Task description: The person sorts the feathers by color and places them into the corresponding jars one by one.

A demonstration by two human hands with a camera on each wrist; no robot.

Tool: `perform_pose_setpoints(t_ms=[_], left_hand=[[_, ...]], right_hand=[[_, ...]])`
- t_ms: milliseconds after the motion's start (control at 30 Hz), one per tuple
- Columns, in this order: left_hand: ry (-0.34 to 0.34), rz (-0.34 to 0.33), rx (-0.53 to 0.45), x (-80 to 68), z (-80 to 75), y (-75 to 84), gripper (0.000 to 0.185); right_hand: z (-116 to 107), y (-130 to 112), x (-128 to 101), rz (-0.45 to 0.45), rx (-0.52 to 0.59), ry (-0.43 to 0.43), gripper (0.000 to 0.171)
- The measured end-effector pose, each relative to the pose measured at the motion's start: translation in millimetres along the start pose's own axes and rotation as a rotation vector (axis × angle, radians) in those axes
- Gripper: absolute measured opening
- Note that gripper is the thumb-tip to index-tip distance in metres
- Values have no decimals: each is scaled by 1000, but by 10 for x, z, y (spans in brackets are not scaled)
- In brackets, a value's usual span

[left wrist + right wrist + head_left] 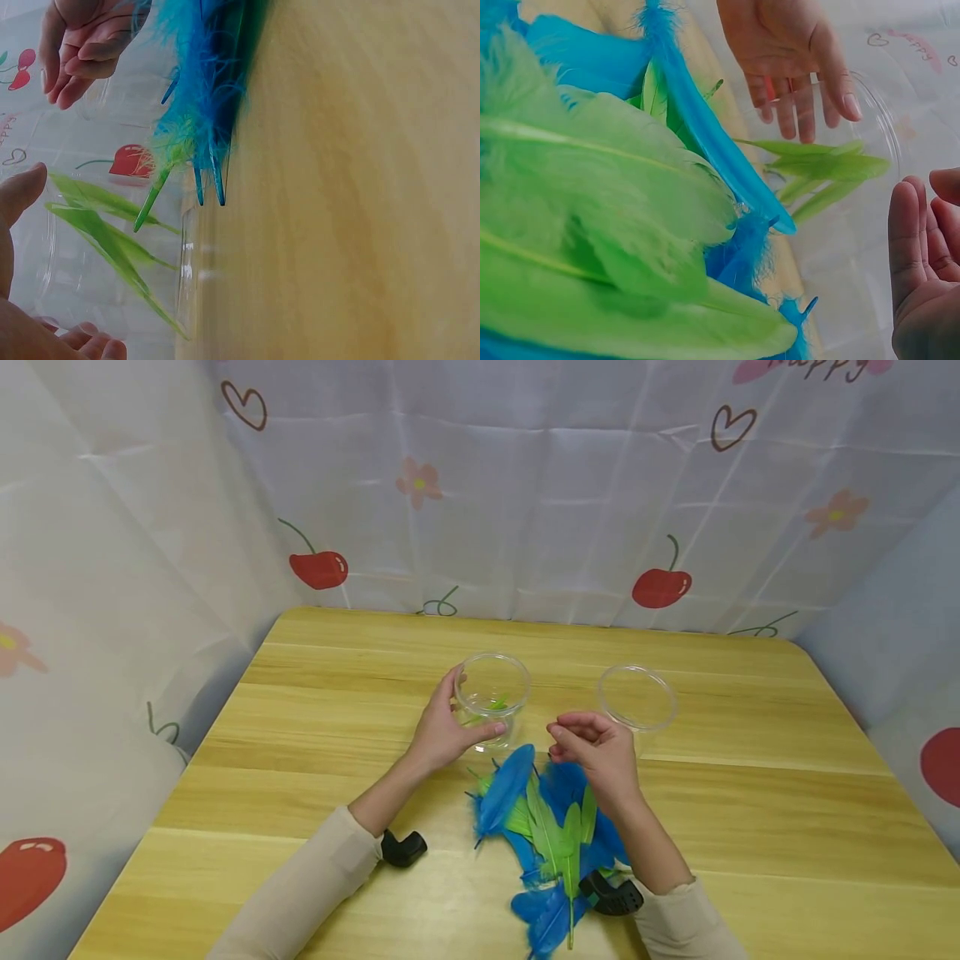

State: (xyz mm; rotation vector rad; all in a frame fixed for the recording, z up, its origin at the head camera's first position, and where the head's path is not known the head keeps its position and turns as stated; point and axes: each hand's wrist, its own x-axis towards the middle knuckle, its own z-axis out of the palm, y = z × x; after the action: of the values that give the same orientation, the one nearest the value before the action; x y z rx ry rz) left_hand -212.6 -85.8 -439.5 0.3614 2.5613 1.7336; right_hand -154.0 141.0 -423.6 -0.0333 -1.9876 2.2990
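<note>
My left hand point(438, 731) holds a clear plastic cup point(492, 713) from its left side, thumb in front and fingers round the back. Several light green feathers point(112, 259) stand inside the cup, slanting, as the left wrist view shows. To the right of the cup, my right hand point(606, 762) hovers above the table with its fingers loosely bent and nothing visible between them. Beneath and in front of it lies a loose pile of blue feathers point(507, 795) and green feathers point(572, 843). Up close, the right wrist view shows a broad green feather point(615, 300).
A second clear round container point(637, 727) stands behind the right hand. The wooden table point(315, 693) ends at a printed cloth backdrop point(525, 518). Black wrist devices point(403, 850) sit below both forearms, the right one close over the feathers.
</note>
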Motion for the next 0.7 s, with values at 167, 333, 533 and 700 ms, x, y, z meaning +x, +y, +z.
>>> perform_pose_setpoints(t_ms=[167, 333, 533, 700], left_hand=[[-2, -3, 4, -3, -2, -3, 105], [-5, -7, 7, -4, -8, -5, 106], [-4, -7, 3, -8, -9, -11, 106], [-5, -2, 1, -9, -4, -2, 106]], right_hand=[[-48, 22, -31, -12, -17, -2, 25], [-113, 44, -62, -2, -51, 6, 19], [-181, 60, -100, 25, -98, 14, 21], [-245, 79, -125, 40, -150, -10, 31]])
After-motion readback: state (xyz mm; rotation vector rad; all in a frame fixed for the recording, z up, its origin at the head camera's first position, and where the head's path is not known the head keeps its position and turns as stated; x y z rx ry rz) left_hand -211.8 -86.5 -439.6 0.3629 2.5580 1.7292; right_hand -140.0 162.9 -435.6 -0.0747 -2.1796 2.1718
